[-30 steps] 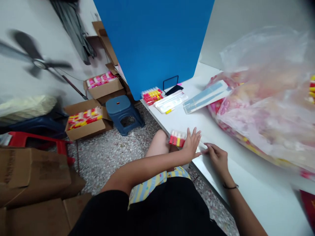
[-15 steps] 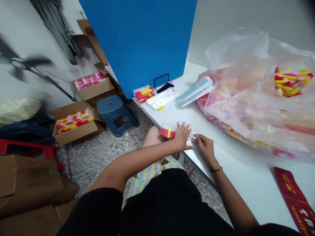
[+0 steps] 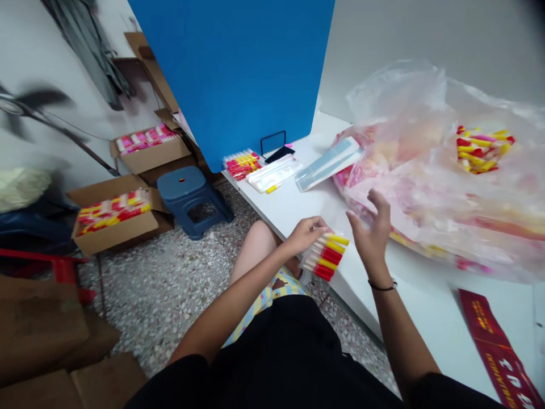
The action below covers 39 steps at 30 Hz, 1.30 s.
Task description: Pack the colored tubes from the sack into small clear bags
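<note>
Pinched in my left hand (image 3: pixel 307 233) is a clear plastic packet of red and yellow sticks (image 3: pixel 327 257), held tilted over the table's front edge. The sticks lie side by side with their white parts toward me on the left and coloured parts to the right. My right hand (image 3: pixel 373 230) is raised just to the right of the packet, fingers apart and curved, holding nothing. Behind it lies a large clear plastic bag (image 3: pixel 409 182) full of loose sticks (image 3: pixel 483 149), some showing through its opening.
On the white table (image 3: pixel 281 207) lie filled packets (image 3: pixel 242 165), white plastic sleeves (image 3: pixel 275 173), a single yellow stick (image 3: pixel 271 188), a blue-grey sleeve stack (image 3: pixel 327 165) and a dark red printed strip (image 3: pixel 489 335). A blue stool (image 3: pixel 183 184) and cartons (image 3: pixel 114 218) stand left. A fan (image 3: pixel 38 113) spins.
My left hand has lifted the packet off the table and turned it, so its coloured ends point right. My right hand has let go of the packet, risen and opened.
</note>
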{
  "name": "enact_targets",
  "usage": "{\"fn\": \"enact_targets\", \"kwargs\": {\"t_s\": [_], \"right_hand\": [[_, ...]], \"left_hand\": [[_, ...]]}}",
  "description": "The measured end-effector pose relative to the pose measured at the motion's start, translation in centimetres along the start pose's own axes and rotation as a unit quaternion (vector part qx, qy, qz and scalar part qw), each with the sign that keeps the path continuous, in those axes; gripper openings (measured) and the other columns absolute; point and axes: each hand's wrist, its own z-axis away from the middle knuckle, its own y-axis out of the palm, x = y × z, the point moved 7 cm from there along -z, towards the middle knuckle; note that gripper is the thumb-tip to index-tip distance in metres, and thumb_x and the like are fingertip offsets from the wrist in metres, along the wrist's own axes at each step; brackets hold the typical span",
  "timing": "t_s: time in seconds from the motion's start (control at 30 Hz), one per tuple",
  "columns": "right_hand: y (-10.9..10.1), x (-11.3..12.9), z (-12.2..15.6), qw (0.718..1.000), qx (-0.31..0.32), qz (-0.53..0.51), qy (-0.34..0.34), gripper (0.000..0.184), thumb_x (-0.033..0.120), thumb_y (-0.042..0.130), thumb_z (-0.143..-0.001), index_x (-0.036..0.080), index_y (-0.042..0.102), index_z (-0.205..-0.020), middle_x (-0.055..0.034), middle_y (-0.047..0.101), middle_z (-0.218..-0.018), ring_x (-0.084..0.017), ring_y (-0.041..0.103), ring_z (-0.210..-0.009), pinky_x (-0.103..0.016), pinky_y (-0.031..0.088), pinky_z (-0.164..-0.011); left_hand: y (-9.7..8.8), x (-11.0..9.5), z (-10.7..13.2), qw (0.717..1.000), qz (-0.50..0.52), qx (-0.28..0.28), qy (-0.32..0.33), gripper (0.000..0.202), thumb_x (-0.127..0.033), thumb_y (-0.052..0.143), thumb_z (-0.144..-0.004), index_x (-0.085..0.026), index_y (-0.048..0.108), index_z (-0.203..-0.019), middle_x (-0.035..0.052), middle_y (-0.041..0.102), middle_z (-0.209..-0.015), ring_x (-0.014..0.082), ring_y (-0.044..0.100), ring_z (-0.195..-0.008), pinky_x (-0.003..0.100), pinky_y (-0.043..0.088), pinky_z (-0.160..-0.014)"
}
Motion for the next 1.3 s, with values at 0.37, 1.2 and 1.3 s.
{"fn": "enact_targets", "kwargs": {"t_s": [0.37,1.2,1.3], "right_hand": [[2.4,-2.0,1.3,0.969,0.098,-0.135,0.184,0.034,0.049,0.062,-0.081,0.017,0.070,-0.072,-0.0018,0.065,-0.066,-0.016,0.060,-0.064,-0.027,0.047,-0.060],[6.6,-1.6,6.4,0.822,0.345,-0.288,0.350,0.041,0.037,0.074,-0.070,0.020,0.062,-0.106,-0.0038,0.070,-0.087,-0.019,0.065,-0.072,-0.030,0.053,-0.063],[6.9,-1.5,5.6,0.854,0.319,-0.245,0.330,0.046,0.039,0.068,-0.074,0.023,0.057,-0.116,0.0003,0.067,-0.076,-0.016,0.061,-0.063,-0.028,0.050,-0.058]], "left_hand": [[-1.9,-1.8,0.6,0.992,-0.013,-0.120,-0.038,0.036,-0.045,0.053,-0.083,-0.014,0.058,-0.066,-0.0027,0.051,-0.059,0.0105,0.049,-0.057,0.020,0.039,-0.055],[-5.3,-2.0,0.9,0.976,-0.048,-0.210,-0.016,0.029,-0.038,0.054,-0.083,-0.014,0.061,-0.069,-0.0018,0.056,-0.063,0.0112,0.051,-0.063,0.020,0.038,-0.059],[-5.1,-1.0,2.0,0.985,-0.008,-0.169,-0.015,0.019,-0.031,0.060,-0.078,-0.013,0.065,-0.081,0.0021,0.065,-0.078,0.0137,0.058,-0.075,0.021,0.043,-0.068]]}}
